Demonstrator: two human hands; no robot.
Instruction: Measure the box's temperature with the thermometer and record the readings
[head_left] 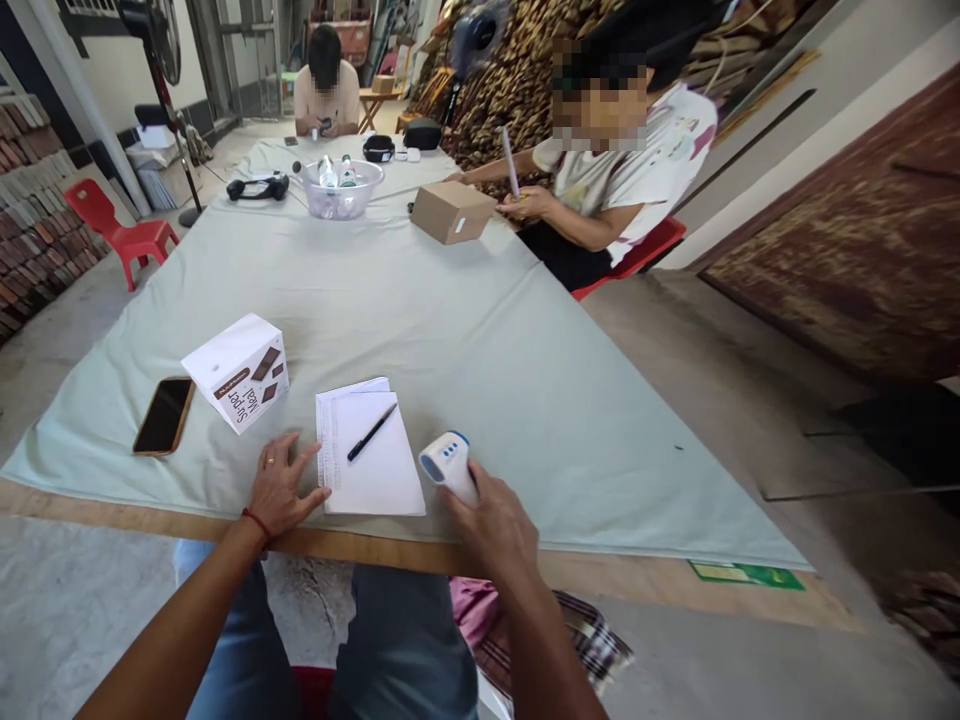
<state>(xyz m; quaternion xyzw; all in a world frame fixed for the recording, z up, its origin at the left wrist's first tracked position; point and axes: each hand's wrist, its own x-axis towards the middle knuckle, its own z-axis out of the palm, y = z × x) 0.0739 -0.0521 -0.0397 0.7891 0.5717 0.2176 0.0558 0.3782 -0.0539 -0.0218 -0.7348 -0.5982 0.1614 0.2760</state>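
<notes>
Long table (480, 330) under a pale cloth, two hands at its near edge.

Farther up the cloth: a co-worker's brown carton (452, 211) and a clear bowl (341, 190) of bottles, well apart from the near things. Nearer, left of centre: white box (238, 371) printed with brown squares, tilted on a corner, and a dark phone (164, 415) lying flat just beside it. At the near edge: white notebook (366, 452) lying open, black pen (372, 432) slanting across its page. Left hand (281, 488) spread flat on the cloth, fingers open, forefinger touching the notebook's left margin (holding nothing). Right hand (491, 520) closed around the grip of a white thermometer gun (448, 463), just right of the notebook, blue-ringed nose pointing left and toward the camera.
</notes>
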